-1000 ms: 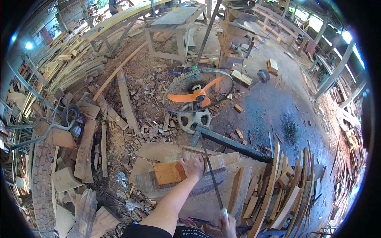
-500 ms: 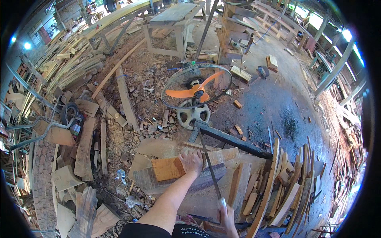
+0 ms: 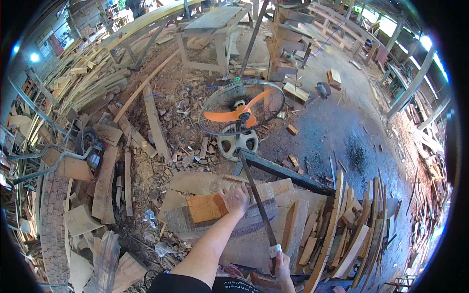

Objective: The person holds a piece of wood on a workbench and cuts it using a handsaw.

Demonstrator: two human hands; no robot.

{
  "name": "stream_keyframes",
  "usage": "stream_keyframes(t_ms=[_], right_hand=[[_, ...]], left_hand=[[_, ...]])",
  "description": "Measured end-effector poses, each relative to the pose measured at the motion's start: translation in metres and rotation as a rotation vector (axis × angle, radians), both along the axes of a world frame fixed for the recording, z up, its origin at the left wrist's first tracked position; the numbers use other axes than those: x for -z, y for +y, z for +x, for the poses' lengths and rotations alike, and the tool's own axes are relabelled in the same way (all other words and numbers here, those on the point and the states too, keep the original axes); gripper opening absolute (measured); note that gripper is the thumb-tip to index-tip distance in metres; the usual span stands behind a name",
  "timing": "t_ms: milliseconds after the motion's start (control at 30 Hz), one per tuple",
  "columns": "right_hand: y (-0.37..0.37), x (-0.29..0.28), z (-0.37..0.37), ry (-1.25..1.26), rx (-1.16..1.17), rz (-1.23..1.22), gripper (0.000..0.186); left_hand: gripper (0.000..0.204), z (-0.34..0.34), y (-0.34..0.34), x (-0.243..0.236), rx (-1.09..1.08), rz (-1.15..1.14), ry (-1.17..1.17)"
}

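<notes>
My left hand point(image 3: 234, 200) grips a wooden board point(image 3: 205, 207) with bent fingers. The board, orange-brown at its left and paler at its right, lies on a dark-streaked plank point(image 3: 195, 229) over a dusty work surface point(image 3: 188, 178). Lower right, my right hand point(image 3: 279, 266) is closed on the white handle point(image 3: 275, 250) of a long, narrow blade point(image 3: 258, 199), apparently a handsaw. The blade crosses the board just right of my left hand and points up toward a dark beam point(image 3: 288, 171) behind the work.
An orange-bladed fan point(image 3: 227, 116) stands ahead. Offcuts point(image 3: 356, 229) lean in a row at right. Tubular metal handles point(image 3: 66, 156) and scrap boards point(image 3: 105, 185) lie left; wood piles point(image 3: 93, 83) and benches point(image 3: 210, 19) stand farther back. Someone in dark clothing point(image 3: 134, 7) is at the top left.
My right hand and the blade have moved slightly up and forward along the blade's line. My left hand stays on the board, shifted very slightly in view.
</notes>
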State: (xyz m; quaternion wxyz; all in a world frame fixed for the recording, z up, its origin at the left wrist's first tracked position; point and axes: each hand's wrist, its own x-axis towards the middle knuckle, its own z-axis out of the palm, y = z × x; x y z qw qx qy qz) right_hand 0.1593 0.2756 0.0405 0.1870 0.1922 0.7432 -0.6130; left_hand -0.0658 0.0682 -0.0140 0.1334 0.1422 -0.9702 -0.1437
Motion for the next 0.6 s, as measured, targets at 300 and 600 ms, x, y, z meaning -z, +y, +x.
stream_keyframes(t_ms=[300,600], right_hand=[[-0.017,-0.02,-0.001,-0.056,0.063,-0.03,0.056],[-0.023,-0.017,-0.004,-0.047,0.013,0.065,0.052]], left_hand=[[0.024,-0.002,-0.009,-0.114,0.158,1.143,0.326],[0.087,0.053,0.028,-0.387,1.405,1.438,0.647]])
